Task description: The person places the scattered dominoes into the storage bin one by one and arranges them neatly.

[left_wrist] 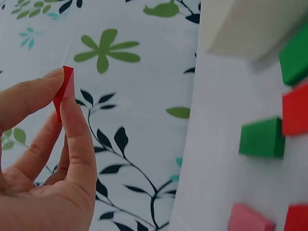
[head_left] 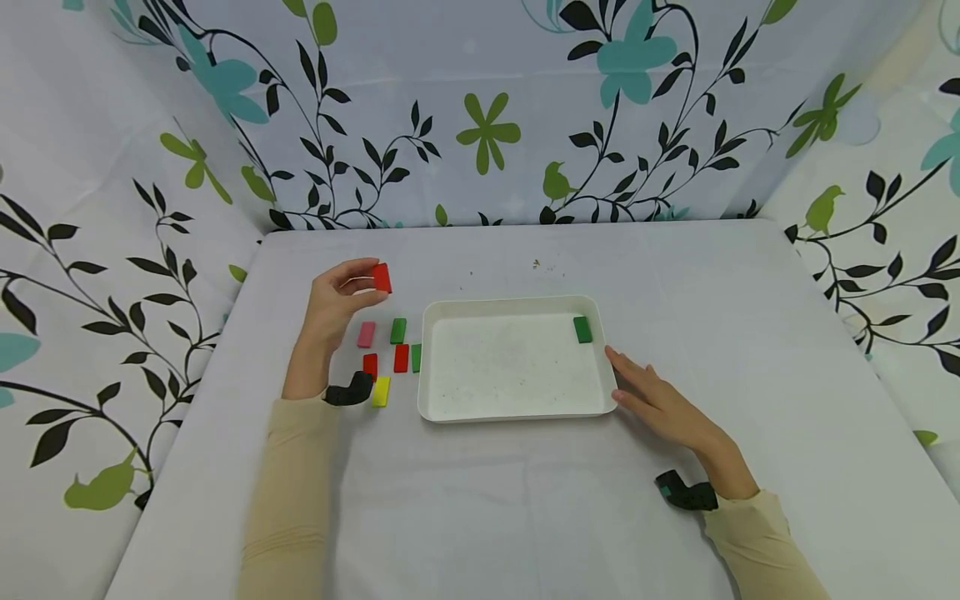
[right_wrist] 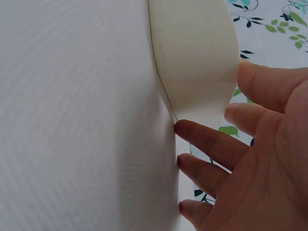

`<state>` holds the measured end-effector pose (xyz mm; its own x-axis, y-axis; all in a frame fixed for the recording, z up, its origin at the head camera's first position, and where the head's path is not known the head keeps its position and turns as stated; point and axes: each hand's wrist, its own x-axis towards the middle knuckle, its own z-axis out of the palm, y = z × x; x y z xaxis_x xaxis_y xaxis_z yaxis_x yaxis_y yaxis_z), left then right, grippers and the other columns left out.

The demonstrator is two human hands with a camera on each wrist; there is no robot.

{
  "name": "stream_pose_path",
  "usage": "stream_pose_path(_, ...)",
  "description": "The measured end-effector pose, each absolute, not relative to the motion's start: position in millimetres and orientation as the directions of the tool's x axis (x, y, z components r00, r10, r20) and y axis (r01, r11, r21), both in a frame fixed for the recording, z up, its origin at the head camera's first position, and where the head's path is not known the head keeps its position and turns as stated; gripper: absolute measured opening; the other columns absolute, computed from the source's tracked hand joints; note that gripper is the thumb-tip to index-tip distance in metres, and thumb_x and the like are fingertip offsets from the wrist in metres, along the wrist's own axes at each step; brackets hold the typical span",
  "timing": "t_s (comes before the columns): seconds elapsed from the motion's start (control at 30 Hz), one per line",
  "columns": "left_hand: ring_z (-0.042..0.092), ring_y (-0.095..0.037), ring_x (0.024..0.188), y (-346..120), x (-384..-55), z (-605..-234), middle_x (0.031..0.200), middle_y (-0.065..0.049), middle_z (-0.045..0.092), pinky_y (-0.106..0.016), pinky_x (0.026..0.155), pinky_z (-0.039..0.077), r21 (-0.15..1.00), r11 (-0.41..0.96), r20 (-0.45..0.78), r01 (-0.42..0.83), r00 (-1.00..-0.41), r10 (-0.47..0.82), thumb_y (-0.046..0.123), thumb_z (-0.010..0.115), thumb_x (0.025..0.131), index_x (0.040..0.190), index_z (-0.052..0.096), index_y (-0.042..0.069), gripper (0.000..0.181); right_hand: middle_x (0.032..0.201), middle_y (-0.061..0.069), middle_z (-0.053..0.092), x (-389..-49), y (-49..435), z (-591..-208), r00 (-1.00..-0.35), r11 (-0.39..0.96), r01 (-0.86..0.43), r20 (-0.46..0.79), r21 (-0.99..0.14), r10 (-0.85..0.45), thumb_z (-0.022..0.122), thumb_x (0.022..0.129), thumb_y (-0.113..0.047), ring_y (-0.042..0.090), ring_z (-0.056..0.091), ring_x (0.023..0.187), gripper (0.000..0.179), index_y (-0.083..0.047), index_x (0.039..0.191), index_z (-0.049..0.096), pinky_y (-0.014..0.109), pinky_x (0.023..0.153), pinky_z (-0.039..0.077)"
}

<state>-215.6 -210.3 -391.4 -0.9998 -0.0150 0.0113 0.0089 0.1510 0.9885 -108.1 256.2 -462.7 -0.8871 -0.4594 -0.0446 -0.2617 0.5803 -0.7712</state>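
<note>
In the head view, your left hand (head_left: 337, 300) has a small flat red block (head_left: 382, 277) pinched in its fingertips, with just a little gap between thumb and fingers. The red block is right at those tips, left of the far left corner of the white shallow rectangular tray (head_left: 510, 367). A small flat green block (head_left: 582, 329) lies inside the tray, by its right side. Six more small blocks (head_left: 401, 358) in pink, green, red and yellow lie left of the tray. Your right hand (head_left: 667, 408) is at the tray's right side.

The step in hand looks like holding one block up. I think moving it calls for a snug, gentle pinch.

In the left wrist view, the red block sits between your fingertips, well apart from the tray.

In the right wrist view, your fingers are spread and nearly straight, gripping nothing. Some tips seem to touch the tray's outer side.
</note>
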Motion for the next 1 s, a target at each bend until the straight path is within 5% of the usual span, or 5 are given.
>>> stream_pose_path(0.33, 0.058, -0.016, 0.101, -130.9, -232.2, -377.6, 0.128, -0.013, 0.056, -0.016, 0.081, 0.053, 0.993, 0.096, 0.053, 0.071, -0.983, 0.176, -0.006, 0.071, 0.083, 0.132, 0.056, -0.002, 0.051, 0.162, 0.017, 0.017, -107.8, 257.3, -461.0, -0.889, 0.585, -0.252, -0.054, -0.771, -0.455, 0.051, 0.102, -0.024, 0.044, 0.012, 0.148, 0.065, -0.012, 0.157, 0.019, 0.065, 0.116, 0.001)
stream_pose_path(1.0, 0.061, -0.02, 0.098, -21.7, -242.5, -412.4, 0.114, -0.014, 0.061, -0.025, 0.084, 0.055, 0.991, 0.134, -0.06, -0.016, -0.942, 0.331, -0.009, 0.073, 0.08, 0.127, 0.061, 0.001, 0.05, 0.161, 0.015, 0.021, -108.6, 257.6, -462.3, -0.89, 0.6, -0.269, -0.045, -0.754, -0.455, 0.05, 0.102, -0.026, 0.042, 0.016, 0.148, 0.064, -0.012, 0.157, 0.02, 0.065, 0.116, 0.003)
